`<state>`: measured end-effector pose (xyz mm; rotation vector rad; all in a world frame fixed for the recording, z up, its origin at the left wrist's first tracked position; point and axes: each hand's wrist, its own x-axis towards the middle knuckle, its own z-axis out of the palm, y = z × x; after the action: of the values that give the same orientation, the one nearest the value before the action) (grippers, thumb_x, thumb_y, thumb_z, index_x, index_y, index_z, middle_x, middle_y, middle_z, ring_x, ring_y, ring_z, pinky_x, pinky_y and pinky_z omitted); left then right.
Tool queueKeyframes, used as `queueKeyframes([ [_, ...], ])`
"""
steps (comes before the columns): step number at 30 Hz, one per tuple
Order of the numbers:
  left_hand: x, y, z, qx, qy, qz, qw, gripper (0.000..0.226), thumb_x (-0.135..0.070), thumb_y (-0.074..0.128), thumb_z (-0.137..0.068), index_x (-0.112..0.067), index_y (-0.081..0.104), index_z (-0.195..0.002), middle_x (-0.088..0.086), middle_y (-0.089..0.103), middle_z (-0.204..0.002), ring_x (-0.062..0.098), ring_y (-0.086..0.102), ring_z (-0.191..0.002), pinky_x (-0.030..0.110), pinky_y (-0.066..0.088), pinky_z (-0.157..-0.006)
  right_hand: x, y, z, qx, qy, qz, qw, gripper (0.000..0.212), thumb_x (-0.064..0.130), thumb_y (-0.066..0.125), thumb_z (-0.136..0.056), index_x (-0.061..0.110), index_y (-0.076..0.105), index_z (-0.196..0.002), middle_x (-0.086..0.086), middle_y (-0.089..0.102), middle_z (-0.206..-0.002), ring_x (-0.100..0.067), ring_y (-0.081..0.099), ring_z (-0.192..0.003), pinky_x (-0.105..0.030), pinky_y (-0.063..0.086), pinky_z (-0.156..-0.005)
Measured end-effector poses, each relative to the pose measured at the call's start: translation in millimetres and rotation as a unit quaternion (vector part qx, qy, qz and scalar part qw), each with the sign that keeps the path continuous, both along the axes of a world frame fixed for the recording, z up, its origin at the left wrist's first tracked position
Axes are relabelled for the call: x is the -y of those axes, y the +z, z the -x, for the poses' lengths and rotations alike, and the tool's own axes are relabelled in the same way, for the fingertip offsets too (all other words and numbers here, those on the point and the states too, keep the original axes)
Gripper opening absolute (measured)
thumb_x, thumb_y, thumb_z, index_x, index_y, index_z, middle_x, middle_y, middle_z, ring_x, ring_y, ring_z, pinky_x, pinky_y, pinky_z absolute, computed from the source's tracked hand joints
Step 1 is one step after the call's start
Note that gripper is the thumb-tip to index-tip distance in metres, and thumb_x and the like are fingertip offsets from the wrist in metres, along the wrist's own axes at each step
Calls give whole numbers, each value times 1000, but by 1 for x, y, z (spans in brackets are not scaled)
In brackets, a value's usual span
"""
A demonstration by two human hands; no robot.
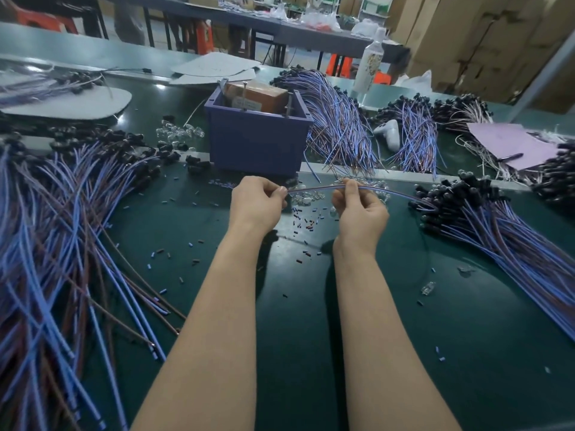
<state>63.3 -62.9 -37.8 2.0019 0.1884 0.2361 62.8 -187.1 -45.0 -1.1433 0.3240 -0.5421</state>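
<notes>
A thin blue-and-brown wire pair (314,188) stretches between both hands above the dark green table (311,306). My left hand (256,202) pinches its left end between thumb and fingers. My right hand (357,209) pinches it further along, and the wire arcs on to the right into a heap of wires with black caps (485,219). Small clear bulbs (303,199) lie on the table just under the wire, partly hidden by the hands.
A blue plastic bin (258,141) holding a brown box stands just behind the hands. Large wire heaps lie at left (62,228) and behind right (339,126). Cut insulation bits (305,222) litter the table. A bottle (370,63) and purple paper (510,144) sit at back right.
</notes>
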Motion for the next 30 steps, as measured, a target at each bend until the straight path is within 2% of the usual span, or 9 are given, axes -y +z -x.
queueKeyframes([
  [3,-1,1,1,-12,14,0,1000,17,-22,56,-94,-16,67,-83,-4,69,-76,1,57,-68,19,42,-61,-2,0,0,1,-3,-12,1000,21,8,56,-94,13,61,-74,7,61,-58,0,58,-50,-14,49,-56],
  [8,-28,1,1,-22,159,-14,987,20,-16,52,-94,-9,71,-94,10,70,-101,26,63,-98,31,50,-87,26,11,-1,33,-58,-119,991,26,4,52,-95,9,54,-70,11,58,-42,1,57,-43,-12,49,-51],
  [12,-13,5,5,2,116,-77,990,26,-14,50,-90,-21,68,-107,5,53,-126,28,46,-120,33,39,-101,15,12,4,33,8,-182,983,21,3,54,-94,6,56,-73,6,63,-48,-4,62,-49,-17,55,-55],
  [14,-3,7,7,30,44,-58,997,21,-24,54,-92,-20,67,-108,4,60,-119,21,53,-108,29,42,-95,9,13,6,28,39,-213,976,18,2,55,-93,4,56,-75,2,65,-52,-6,64,-51,-19,57,-58],
  [18,24,11,14,45,-135,130,981,18,-25,56,-95,-12,67,-99,-7,65,-75,-9,57,-60,10,44,-64,0,15,10,11,105,-231,967,17,2,55,-93,3,57,-76,-3,67,-56,-10,66,-53,-21,57,-61],
  [21,36,8,12,66,-92,201,973,18,-13,54,-95,-1,67,-96,-5,60,-70,-9,53,-53,6,39,-55,-13,12,14,-38,156,-141,977,19,8,56,-94,7,59,-75,-2,65,-60,-8,60,-52,-17,53,-57],
  [24,30,7,8,64,-25,278,958,15,-14,52,-96,-7,61,-86,2,61,-76,9,56,-66,24,46,-65,-19,15,20,-98,212,32,972,22,18,52,-97,12,61,-77,1,58,-61,-8,48,-52,-17,42,-49],
  [26,24,8,6,78,33,353,932,20,-11,48,-97,-12,55,-78,-1,60,-71,7,57,-60,25,47,-61,-20,18,24,-73,243,120,960,29,19,49,-98,13,63,-73,6,55,-53,-8,43,-48,-17,36,-46],
  [30,6,5,0,91,169,394,899,17,-14,41,-99,-8,51,-86,-1,64,-73,-1,50,-46,17,40,-51,-22,18,28,81,66,390,915,24,23,50,-97,15,68,-83,8,63,-66,-10,55,-63,-25,45,-61],
])
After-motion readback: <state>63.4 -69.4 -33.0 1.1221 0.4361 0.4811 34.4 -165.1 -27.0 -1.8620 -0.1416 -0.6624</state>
